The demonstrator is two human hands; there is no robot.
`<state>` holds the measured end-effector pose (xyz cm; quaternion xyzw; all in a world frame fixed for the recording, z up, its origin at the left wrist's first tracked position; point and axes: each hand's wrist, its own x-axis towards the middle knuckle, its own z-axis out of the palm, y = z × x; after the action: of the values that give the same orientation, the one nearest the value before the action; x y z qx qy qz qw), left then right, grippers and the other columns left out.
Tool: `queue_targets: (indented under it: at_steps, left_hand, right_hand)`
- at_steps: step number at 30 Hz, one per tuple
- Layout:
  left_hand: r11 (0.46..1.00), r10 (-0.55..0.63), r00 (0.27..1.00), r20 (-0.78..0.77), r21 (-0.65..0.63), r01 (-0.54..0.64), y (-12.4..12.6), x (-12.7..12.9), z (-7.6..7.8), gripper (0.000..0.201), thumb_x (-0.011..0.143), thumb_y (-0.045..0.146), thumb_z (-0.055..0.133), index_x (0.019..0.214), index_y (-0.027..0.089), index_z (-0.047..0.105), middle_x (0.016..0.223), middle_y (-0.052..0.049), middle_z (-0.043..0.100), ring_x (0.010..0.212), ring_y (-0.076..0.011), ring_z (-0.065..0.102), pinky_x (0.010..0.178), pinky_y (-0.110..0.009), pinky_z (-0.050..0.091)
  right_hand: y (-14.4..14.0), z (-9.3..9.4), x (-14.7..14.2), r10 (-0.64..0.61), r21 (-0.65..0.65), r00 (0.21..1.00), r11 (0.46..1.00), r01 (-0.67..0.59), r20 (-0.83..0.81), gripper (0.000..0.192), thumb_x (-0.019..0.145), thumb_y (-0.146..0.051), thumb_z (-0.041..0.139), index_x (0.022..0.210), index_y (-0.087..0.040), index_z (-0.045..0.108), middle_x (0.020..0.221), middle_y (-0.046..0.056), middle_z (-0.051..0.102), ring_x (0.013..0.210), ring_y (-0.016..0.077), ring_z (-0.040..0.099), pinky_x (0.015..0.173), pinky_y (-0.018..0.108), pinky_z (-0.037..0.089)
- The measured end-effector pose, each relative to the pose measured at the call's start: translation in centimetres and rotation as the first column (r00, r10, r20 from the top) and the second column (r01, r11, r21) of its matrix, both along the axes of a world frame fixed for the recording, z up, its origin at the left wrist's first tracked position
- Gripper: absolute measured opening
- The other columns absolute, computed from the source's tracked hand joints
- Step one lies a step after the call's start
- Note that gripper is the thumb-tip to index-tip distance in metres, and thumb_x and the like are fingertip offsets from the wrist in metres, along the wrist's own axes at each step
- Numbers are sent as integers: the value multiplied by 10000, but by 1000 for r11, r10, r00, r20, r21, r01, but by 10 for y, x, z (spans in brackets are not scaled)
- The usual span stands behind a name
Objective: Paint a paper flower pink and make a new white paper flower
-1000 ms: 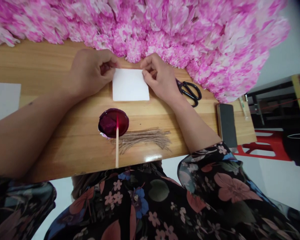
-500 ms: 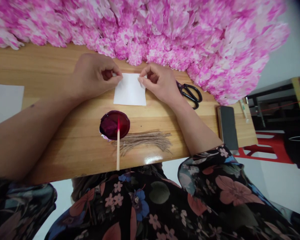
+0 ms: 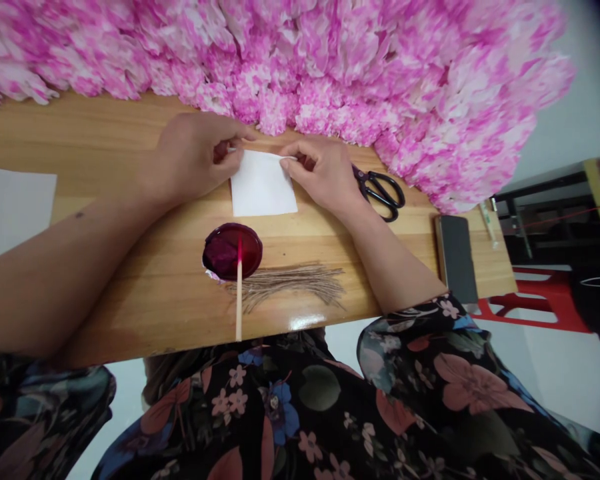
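Observation:
A small white square of paper (image 3: 264, 187) lies slightly slanted on the wooden table. My left hand (image 3: 200, 155) pinches its upper left corner between thumb and fingers, the index finger stretched out over the far edge. At the upper right corner, my right hand (image 3: 320, 167) grips the paper with thumb and fingertips. Nearer to me sits a round dish of dark red liquid (image 3: 225, 253), with a wooden stick (image 3: 239, 300) resting in it, its tip stained pink. Beside the dish lies a bundle of thin brown stems (image 3: 300, 283).
Pink and white paper-like flowers (image 3: 280, 60) are heaped along the table's far side. Black-handled scissors (image 3: 384, 193) lie past my right wrist. A phone (image 3: 457, 260) is near the right end, and white sheets (image 3: 15, 207) are at the left. A red stool (image 3: 535, 300) stands beyond.
The paper has turned a little, its right side lower. My left index finger has stretched out, and both hands have shifted slightly. The view has moved a little.

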<state>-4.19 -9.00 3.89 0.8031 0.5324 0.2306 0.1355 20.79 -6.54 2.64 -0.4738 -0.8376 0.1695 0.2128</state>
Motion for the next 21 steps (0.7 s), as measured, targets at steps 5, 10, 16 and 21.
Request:
queue_targets:
  at_steps: [5,10,16,21]
  left_hand:
    - [994,-111,994,-20,-5,111,7,4,-2,575,950,587,524,1346,241,755,1159,-96,785,1040,-297,660,949,-445,493]
    - [991,-132,991,4,-22,132,14,1,-10,418,953,582,548,1182,338,797,976,-50,775,1160,-320,655,980,-457,491]
    - [991,-136,989,-56,-26,135,15,2,-7,384,935,521,543,1055,264,801,947,-72,771,948,-273,647,871,-440,485]
    - [994,-107,992,-63,-30,105,10,9,-3,362,945,526,521,1012,281,779,876,-59,750,840,-249,607,799,-430,476]
  right_hand:
    - [-3,0,-2,0,32,1000,999,-1,12,137,1008,-294,621,1028,-276,755,1024,41,806,886,228,690,885,387,565]
    - [-2,-1,-1,10,17,1000,1000,-9,-7,153,1006,-314,616,1039,-270,759,1019,40,805,868,222,681,841,373,567]
    - [-3,3,-3,25,1,1000,1000,-25,13,168,1013,-299,612,1084,-277,762,1043,44,798,914,226,689,884,380,569]
    - [-7,9,-10,73,36,997,997,-74,17,258,993,-362,676,1235,-299,739,1256,85,774,1209,286,670,1023,455,553]
